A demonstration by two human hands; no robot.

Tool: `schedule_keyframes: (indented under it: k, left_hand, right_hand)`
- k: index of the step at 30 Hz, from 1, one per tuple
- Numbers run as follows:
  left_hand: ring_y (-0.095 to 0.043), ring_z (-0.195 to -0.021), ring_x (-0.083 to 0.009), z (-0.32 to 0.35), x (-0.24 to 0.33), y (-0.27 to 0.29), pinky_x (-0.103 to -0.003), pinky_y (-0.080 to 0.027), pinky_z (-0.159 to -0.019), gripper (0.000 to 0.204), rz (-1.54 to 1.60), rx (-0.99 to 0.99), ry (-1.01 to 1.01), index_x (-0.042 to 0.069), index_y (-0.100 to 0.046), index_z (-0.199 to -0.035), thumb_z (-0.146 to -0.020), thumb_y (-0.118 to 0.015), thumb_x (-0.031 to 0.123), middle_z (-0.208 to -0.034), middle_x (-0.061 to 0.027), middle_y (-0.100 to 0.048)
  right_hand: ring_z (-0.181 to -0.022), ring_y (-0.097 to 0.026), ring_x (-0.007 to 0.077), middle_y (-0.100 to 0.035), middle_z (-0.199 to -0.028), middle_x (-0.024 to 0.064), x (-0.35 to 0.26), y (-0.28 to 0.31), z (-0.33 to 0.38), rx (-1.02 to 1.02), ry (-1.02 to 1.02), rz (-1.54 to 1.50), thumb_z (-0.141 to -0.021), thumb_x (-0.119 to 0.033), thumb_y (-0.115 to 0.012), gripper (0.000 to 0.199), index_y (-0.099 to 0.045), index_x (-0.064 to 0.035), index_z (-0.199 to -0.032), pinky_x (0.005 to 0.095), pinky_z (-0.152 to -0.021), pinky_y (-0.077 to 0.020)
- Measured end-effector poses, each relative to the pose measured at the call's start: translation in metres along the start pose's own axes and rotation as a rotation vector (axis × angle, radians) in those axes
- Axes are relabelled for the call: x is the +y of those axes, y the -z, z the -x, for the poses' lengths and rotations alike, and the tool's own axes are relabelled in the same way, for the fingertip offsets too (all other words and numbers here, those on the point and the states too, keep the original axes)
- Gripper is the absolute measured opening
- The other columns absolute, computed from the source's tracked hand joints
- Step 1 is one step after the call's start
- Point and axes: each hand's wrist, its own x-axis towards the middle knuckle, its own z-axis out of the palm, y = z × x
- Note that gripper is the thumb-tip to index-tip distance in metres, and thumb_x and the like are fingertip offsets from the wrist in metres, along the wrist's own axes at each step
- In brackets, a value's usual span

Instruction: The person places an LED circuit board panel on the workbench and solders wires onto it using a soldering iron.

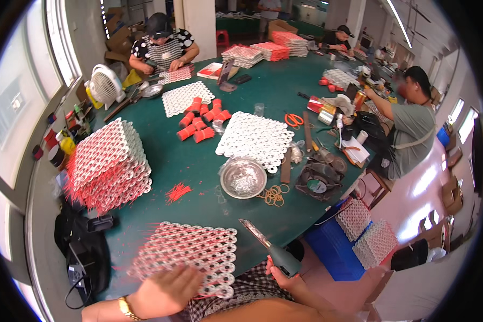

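My left hand (163,292) lies flat on the near edge of a white honeycomb panel of ring cells (190,252) with red wires poking out, at the front of the green table (198,161). A gold watch sits on that wrist. My right hand (282,276) grips the handle of a grey soldering tool (271,249), whose metal tip points up-left, just right of the panel.
A tall stack of similar panels (107,166) stands at the left. A steel bowl (243,177), rubber bands (274,195), a small fan unit (319,182), another white panel (257,139), red caps (201,121) and scissors (293,119) lie beyond. Other people work at the far and right sides.
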Motion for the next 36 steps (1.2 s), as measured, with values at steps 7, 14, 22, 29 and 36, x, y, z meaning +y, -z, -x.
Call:
schedule_keyframes:
  k: [7,14,22,29,36]
  left_hand:
    - [-0.069,-0.097,-0.0284,0.000,-0.100,0.046,-0.033,-0.052,-0.083,0.031,-0.238,0.723,0.528,-0.004,-0.061,-0.117,-0.088,-0.051,-0.008,-0.109,-0.0171,-0.068]
    - [-0.060,-0.111,-0.0321,-0.005,-0.224,-0.021,-0.039,-0.047,-0.095,0.041,-0.361,0.610,0.631,0.001,-0.062,-0.116,-0.078,-0.051,-0.009,-0.121,-0.0162,-0.062]
    - [-0.052,-0.113,-0.0374,-0.058,-0.133,-0.075,-0.047,-0.041,-0.096,0.027,-0.209,0.479,0.337,0.000,-0.061,-0.094,-0.069,-0.052,-0.008,-0.116,-0.0166,-0.058]
    - [-0.059,-0.104,-0.0395,-0.197,-0.116,-0.128,-0.043,-0.050,-0.086,0.028,0.298,0.352,0.159,0.000,-0.064,-0.102,-0.074,-0.061,0.001,-0.121,-0.0219,-0.056]
    - [-0.042,-0.125,-0.0477,-0.364,-0.051,-0.208,-0.055,-0.044,-0.095,0.071,0.078,-0.210,0.302,-0.001,-0.041,-0.136,-0.085,-0.061,0.044,-0.150,-0.0289,-0.023]
  right_hand:
    - [-0.070,-0.063,0.0102,-0.064,-0.082,0.0056,0.004,0.008,-0.009,-0.022,-0.018,-0.032,-0.085,0.000,-0.064,0.008,-0.062,0.0029,-0.093,0.0257,-0.062,-0.0531]
    - [-0.069,-0.064,0.0097,-0.066,-0.082,0.0052,0.015,0.011,-0.009,-0.040,0.003,-0.089,-0.086,-0.001,-0.065,0.012,-0.063,0.0026,-0.098,0.0250,-0.061,-0.0536]
    - [-0.072,-0.059,0.0138,-0.060,-0.081,0.0066,0.029,0.009,-0.014,-0.143,0.193,-0.175,-0.096,-0.010,-0.052,0.028,-0.055,-0.0007,-0.122,0.0304,-0.070,-0.0491]
    - [-0.071,-0.059,0.0170,-0.060,-0.084,0.0094,0.032,-0.001,-0.009,0.035,0.277,-0.221,-0.096,-0.017,-0.051,0.032,-0.051,-0.0044,-0.126,0.0348,-0.071,-0.0478]
    - [-0.076,-0.057,0.0165,-0.058,-0.089,0.0090,0.047,0.041,0.026,0.050,0.318,0.072,-0.097,-0.024,-0.051,0.040,-0.044,-0.0130,-0.134,0.0346,-0.070,-0.0476]
